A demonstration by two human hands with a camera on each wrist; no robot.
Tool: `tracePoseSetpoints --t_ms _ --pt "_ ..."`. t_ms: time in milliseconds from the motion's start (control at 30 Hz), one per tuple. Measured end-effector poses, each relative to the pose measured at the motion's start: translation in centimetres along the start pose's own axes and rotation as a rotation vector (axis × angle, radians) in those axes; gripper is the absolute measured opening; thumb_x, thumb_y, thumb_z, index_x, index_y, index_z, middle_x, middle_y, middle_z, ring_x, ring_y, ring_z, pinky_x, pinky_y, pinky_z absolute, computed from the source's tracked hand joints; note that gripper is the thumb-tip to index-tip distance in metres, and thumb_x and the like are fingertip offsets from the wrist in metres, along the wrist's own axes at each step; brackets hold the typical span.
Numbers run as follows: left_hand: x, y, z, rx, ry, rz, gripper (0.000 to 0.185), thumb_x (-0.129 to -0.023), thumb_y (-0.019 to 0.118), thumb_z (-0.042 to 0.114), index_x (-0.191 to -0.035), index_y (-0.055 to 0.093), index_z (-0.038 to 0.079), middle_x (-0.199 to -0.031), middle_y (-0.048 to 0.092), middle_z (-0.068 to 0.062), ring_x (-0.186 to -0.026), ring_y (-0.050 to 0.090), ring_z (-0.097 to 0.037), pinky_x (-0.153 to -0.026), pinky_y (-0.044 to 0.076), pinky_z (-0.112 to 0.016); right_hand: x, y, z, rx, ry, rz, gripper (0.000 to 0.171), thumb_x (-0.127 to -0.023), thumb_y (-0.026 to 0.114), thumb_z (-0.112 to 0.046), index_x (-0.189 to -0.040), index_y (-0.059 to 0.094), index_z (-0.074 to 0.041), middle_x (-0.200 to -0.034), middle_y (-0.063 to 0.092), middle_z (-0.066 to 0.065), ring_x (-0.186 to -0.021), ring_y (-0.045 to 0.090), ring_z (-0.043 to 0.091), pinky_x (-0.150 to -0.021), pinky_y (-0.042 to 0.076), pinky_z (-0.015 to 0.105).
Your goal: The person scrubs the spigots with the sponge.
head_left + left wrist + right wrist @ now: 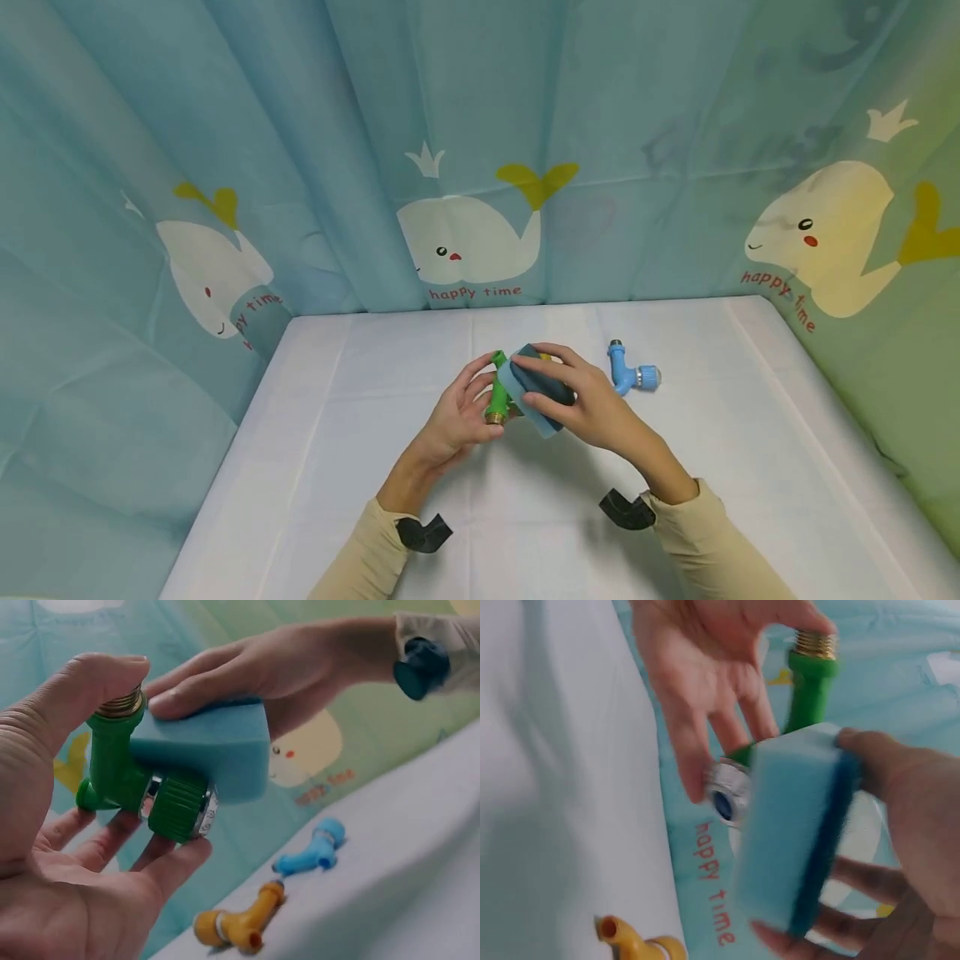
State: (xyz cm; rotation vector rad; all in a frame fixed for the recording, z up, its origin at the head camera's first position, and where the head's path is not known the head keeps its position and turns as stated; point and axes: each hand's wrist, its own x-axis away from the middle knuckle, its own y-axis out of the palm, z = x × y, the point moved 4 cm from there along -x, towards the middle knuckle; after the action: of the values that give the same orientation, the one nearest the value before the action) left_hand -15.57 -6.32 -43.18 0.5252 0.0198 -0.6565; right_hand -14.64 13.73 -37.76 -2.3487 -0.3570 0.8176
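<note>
My left hand (459,414) holds a green faucet (112,761) with a brass threaded end, the thumb on the threads and the fingers around the far end and knob. In my right hand (592,400) is a light blue sponge (787,825) with a darker blue scouring layer, gripped between thumb and fingers. Its pale face lies against the faucet's body in the left wrist view. Both hands are raised over the white table, and part of the faucet is hidden behind the sponge in the head view.
A blue faucet (621,371) lies on the white table (360,467), right of my hands. Beside it an orange-yellow faucet (244,919) shows in the left wrist view, mostly covered by my right hand from above. A whale-print curtain (630,167) surrounds the table's back and sides.
</note>
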Motion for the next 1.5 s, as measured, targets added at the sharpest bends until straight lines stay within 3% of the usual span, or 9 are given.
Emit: tracePoseSetpoints --t_ms 233,533,700,933,1000,1133,1200,1300,1500 --pt "-0.2 -0.3 0.2 -0.104 0.046 0.035 0.112 -0.078 0.089 0.001 -0.164 0.018 0.011 -0.144 0.046 -0.011 -0.127 0.053 -0.021 -0.09 0.056 -0.027 0.3 0.0 -1.4 -0.008 -0.047 0.012 0.054 -0.089 0.083 -0.021 -0.14 0.066 -0.022 -0.148 0.053 0.011 -0.129 0.057 0.034 -0.09 0.058 0.051" --pt "-0.2 0.2 0.7 -0.071 0.088 0.017 0.113 -0.077 0.09 0.002 -0.164 0.018 0.009 -0.144 0.047 -0.011 -0.123 0.054 -0.02 -0.085 0.057 -0.027 0.0 -0.3 -2.3 0.113 -0.073 0.064 0.053 -0.087 0.085 -0.024 -0.137 0.068 -0.022 -0.147 0.052 0.012 -0.118 0.061 0.028 -0.082 0.061 0.042" --pt "-0.2 0.2 0.7 -0.07 0.11 -0.024 0.114 -0.077 0.089 -0.001 -0.164 0.016 0.008 -0.145 0.044 -0.014 -0.129 0.05 -0.023 -0.089 0.057 -0.029 0.0 -0.6 -1.8 0.211 -0.038 0.072 0.051 -0.087 0.084 -0.027 -0.136 0.069 -0.023 -0.143 0.056 0.015 -0.116 0.062 0.03 -0.083 0.06 0.045" --pt "0.2 -0.2 0.8 -0.127 0.118 -0.036 0.114 -0.075 0.087 -0.008 -0.164 0.017 0.008 -0.147 0.042 -0.016 -0.135 0.046 -0.024 -0.096 0.055 -0.03 0.2 -0.5 -0.7 0.193 0.02 0.012 0.049 -0.091 0.081 -0.029 -0.137 0.068 -0.02 -0.141 0.057 0.018 -0.119 0.063 0.034 -0.087 0.058 0.049" --pt "0.2 0.0 0.8 -0.143 0.106 -0.065 0.115 -0.074 0.087 -0.01 -0.164 0.018 0.008 -0.148 0.041 -0.017 -0.137 0.045 -0.024 -0.1 0.054 -0.032 0.2 -0.7 -0.5 0.22 0.037 0.044 0.049 -0.09 0.081 -0.028 -0.137 0.068 -0.021 -0.141 0.058 0.018 -0.119 0.062 0.035 -0.087 0.058 0.051" --pt "0.1 0.3 1.0 -0.182 0.086 -0.105 0.115 -0.074 0.086 -0.011 -0.164 0.018 0.009 -0.151 0.039 -0.018 -0.141 0.042 -0.025 -0.107 0.05 -0.036 -0.1 -0.9 -0.4 0.111 0.048 0.107 0.051 -0.09 0.082 -0.021 -0.139 0.067 -0.02 -0.144 0.056 0.015 -0.114 0.065 0.031 -0.082 0.06 0.049" --pt "0.0 0.5 1.0 -0.19 0.081 -0.113 0.115 -0.074 0.087 -0.009 -0.164 0.018 0.009 -0.151 0.038 -0.018 -0.14 0.042 -0.026 -0.107 0.05 -0.037 -0.3 -0.8 -0.6 0.05 0.041 0.092 0.051 -0.091 0.08 -0.021 -0.14 0.065 -0.019 -0.145 0.055 0.015 -0.115 0.066 0.03 -0.083 0.061 0.047" --pt "0.0 0.4 0.8 -0.173 0.067 -0.115 0.115 -0.075 0.088 -0.007 -0.164 0.018 0.008 -0.15 0.039 -0.017 -0.139 0.043 -0.025 -0.106 0.051 -0.037 -0.4 -0.8 -0.7 0.092 0.034 0.077 0.05 -0.092 0.08 -0.023 -0.14 0.065 -0.019 -0.144 0.055 0.018 -0.119 0.064 0.034 -0.088 0.06 0.05" --pt "0.1 0.2 1.2 -0.152 0.103 -0.112 0.117 -0.074 0.087 -0.009 -0.164 0.015 0.007 -0.151 0.037 -0.017 -0.141 0.041 -0.025 -0.106 0.05 -0.036 -0.6 -0.8 -0.6 0.056 0.059 0.098 0.049 -0.092 0.079 -0.019 -0.14 0.066 -0.018 -0.143 0.056 0.016 -0.109 0.068 0.029 -0.08 0.06 0.046"
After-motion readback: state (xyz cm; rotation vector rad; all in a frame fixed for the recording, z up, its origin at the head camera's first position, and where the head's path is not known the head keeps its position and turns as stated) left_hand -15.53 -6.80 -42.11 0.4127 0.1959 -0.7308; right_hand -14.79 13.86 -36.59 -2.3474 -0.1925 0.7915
